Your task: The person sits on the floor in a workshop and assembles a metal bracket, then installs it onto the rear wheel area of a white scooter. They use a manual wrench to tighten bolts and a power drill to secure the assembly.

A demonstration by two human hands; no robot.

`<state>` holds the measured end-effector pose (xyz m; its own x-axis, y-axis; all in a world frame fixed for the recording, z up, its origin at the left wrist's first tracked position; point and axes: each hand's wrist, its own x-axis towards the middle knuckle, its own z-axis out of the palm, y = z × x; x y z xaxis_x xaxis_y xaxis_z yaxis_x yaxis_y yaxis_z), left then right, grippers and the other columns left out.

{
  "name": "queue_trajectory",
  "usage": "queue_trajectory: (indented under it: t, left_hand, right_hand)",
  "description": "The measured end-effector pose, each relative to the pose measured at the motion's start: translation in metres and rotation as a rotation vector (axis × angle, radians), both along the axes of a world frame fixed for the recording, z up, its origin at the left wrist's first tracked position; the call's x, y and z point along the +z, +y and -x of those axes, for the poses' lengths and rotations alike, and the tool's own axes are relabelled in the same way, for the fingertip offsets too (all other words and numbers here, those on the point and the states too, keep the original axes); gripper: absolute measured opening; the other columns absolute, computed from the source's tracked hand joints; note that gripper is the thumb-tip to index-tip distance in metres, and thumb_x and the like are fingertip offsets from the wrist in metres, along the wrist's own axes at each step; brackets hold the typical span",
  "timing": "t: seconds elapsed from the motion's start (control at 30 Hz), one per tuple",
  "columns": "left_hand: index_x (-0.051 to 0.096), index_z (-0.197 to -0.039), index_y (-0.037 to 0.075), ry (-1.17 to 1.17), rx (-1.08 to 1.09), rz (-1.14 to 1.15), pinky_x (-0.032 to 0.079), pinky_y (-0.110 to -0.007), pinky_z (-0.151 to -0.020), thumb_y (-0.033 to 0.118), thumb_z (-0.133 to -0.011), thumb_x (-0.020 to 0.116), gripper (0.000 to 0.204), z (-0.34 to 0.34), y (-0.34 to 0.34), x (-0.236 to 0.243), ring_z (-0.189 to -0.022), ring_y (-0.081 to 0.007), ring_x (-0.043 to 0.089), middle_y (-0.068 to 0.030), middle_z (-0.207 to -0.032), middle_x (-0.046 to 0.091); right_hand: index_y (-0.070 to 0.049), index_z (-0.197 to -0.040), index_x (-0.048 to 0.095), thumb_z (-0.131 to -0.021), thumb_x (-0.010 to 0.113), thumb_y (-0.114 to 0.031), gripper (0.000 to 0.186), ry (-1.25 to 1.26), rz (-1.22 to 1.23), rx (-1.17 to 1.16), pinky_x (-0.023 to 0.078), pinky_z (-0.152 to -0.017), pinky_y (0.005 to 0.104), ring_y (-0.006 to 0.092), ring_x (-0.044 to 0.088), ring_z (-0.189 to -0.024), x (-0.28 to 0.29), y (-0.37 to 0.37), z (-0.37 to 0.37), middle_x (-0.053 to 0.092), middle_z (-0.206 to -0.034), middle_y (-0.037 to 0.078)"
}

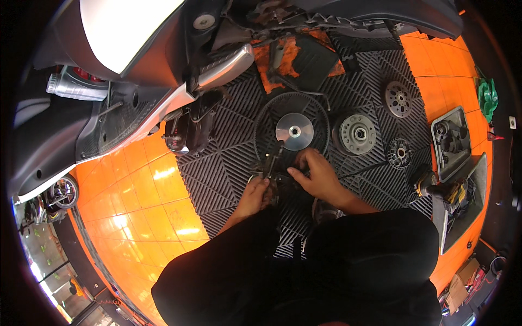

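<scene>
My left hand (254, 196) is closed round a dark metal part with a narrow upright piece (273, 159); its exact kind is unclear. Close to its right, my right hand (319, 176) has curled fingers and the thumb pressed in, and whatever they grip is too dark to make out. Just beyond both hands a shiny, cone-faced metal pulley disc (298, 128) lies on the mat, ringed by a black drive belt (262, 111). Right of the belt sits a round grey metal part with a ring of holes (348, 142).
A perforated disc (395, 106) and a finned round part (399, 154) lie farther right on the black ribbed mat (223, 157). Grey trays (436, 142) of tools stand at the right edge, with a yellow-and-black power tool (457, 196). A scooter (136, 117) looms at upper left.
</scene>
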<state>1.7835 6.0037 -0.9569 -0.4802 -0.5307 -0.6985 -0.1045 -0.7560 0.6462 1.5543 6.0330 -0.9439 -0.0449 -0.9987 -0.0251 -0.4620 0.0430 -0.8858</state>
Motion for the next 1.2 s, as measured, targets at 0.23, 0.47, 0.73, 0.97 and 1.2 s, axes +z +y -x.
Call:
queue_trajectory:
  t: [0.23,0.47,0.73,0.97,1.2]
  left_hand:
    - [0.053,-0.098,0.008,0.020,0.421,-0.200,0.024,-0.022,-0.037,0.028,-0.100,0.043,0.023,-0.035,-0.023,0.003,-0.041,-0.0067,0.030,0.0028,-0.059,0.038]
    - [0.054,-0.096,0.001,0.451,0.809,-0.831,0.029,-0.017,-0.040,0.024,-0.101,0.041,0.028,-0.066,-0.061,-0.013,-0.045,-0.0050,0.036,0.0033,-0.061,0.039]
    - [0.051,-0.117,-0.008,0.481,0.920,-0.873,0.032,-0.016,-0.041,0.026,-0.101,0.042,0.038,-0.089,-0.032,0.006,-0.046,-0.0041,0.037,0.0030,-0.064,0.038]
    - [0.048,-0.111,-0.010,0.556,1.185,-0.958,0.033,-0.017,-0.042,0.017,-0.100,0.042,0.030,-0.096,-0.025,0.026,-0.047,-0.0055,0.039,0.0022,-0.065,0.039]
    - [0.054,-0.116,0.001,-0.844,-0.283,0.339,0.047,-0.040,-0.057,0.031,-0.097,0.046,0.036,-0.112,0.002,0.000,-0.065,-0.0236,0.060,-0.0128,-0.074,0.060]
  right_hand:
    - [-0.001,-0.083,0.052,-0.085,0.069,-0.017,0.023,-0.202,0.012,-0.166,0.046,-0.065,0.0344,0.0236,0.060,-0.073,-0.003,0.008,0.017,0.060,-0.081,0.012]
    - [-0.001,-0.086,0.054,-0.087,0.068,-0.018,0.022,-0.319,-0.135,0.043,0.047,-0.060,0.0306,0.0136,0.057,-0.067,-0.005,0.007,0.005,0.060,-0.074,0.007]
    - [0.000,-0.090,0.057,-0.088,0.067,-0.019,0.022,-0.359,-0.106,-0.074,0.047,-0.060,0.0288,0.0124,0.061,-0.067,0.018,-0.022,0.032,0.064,-0.074,0.009]
    - [-0.002,-0.095,0.055,-0.092,0.062,-0.011,0.012,-0.530,-0.178,-0.056,0.045,-0.066,0.0208,0.0053,0.056,-0.076,0.017,-0.035,0.031,0.059,-0.082,0.000]
    - [-0.003,-0.105,0.056,-0.093,0.061,-0.013,0.016,-0.409,-0.227,-0.020,0.046,-0.071,0.0212,0.0072,0.058,-0.082,0.025,-0.042,0.044,0.061,-0.089,0.002]
